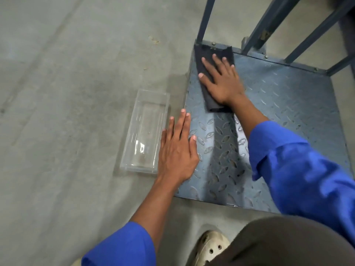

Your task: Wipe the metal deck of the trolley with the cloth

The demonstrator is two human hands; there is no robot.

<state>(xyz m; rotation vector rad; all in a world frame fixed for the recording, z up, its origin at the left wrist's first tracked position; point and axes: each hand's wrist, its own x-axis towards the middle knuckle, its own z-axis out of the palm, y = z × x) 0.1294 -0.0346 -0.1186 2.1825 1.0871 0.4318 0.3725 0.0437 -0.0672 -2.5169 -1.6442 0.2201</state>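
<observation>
The trolley's metal deck (284, 116) is blue-grey checker plate, low on the concrete floor. A dark cloth (213, 54) lies folded flat at the deck's far left corner, next to the upright frame bar. My right hand (221, 79) presses flat on the cloth with fingers spread, not gripping it. My left hand (176, 150) rests flat with fingers together on the deck's left edge, holding nothing.
A clear plastic tray (146, 129) lies on the floor just left of the deck, close to my left hand. Dark blue frame bars (272, 22) rise at the deck's far end. My shoe (209, 246) and knee are at the near edge.
</observation>
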